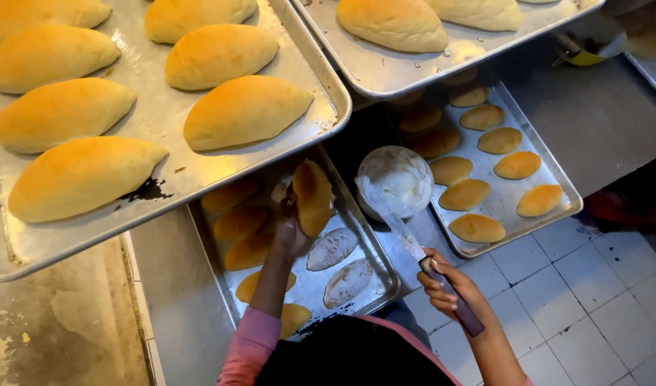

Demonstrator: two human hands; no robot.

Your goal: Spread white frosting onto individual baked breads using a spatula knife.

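Upper trays: two bun-filled metal trays (pixel 164 125) overhang the work below.
Lower tray (pixel 374 282): near edge beside the body; split buns inside.
Left hand (pixel 291 232): fingers closed around a bun (pixel 312 196) above that tray.
Right hand (pixel 449 289): fingers wrapped on a knife (pixel 414 246), blade tip touching the cream bowl (pixel 396 179).

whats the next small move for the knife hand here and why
Probably bring the knife across to the bun. The right hand holds it with white cream on the blade, just off the cream bowl, while the left hand holds the bun up over the lower tray.
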